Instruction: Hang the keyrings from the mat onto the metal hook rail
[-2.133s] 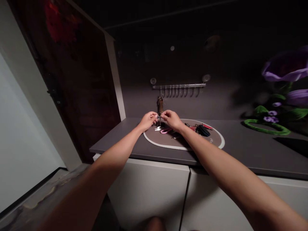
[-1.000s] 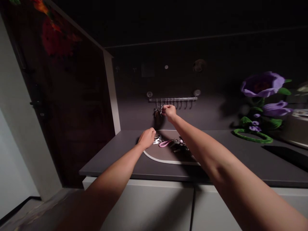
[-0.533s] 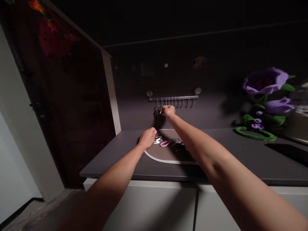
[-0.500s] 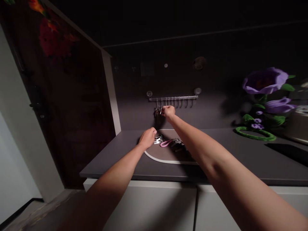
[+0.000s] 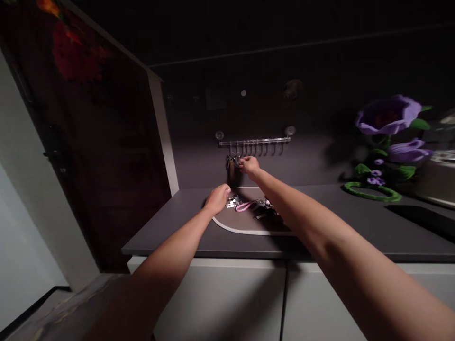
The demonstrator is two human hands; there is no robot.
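A dark grey countertop (image 5: 163, 229) runs beneath the fingers of the left hand (image 5: 216, 199) and right hand (image 5: 250, 166). On it lies a brownish mat (image 5: 238, 222) with a pale rim, just under and right of the left fingers. To their right, silver keys (image 5: 232, 202), a pink loop (image 5: 243, 207) and a shadowed cluster (image 5: 270, 210) rest on the mat. Well right of both hands' fingers sit a green fuzzy ring (image 5: 389, 195) and a pale-sided object (image 5: 435, 180)

Dim light reaches me, the upper frame nearly black. My bare forearms (image 5: 320, 227) and the flat dark-gray surface (image 5: 167, 229) catch a muted glow; small silver keys (image 5: 232, 202) glint. Soft shadow slants down the white cabinet front (image 5: 209, 289). Wide-angle distortion stretches the edges, and fine detail blurs.
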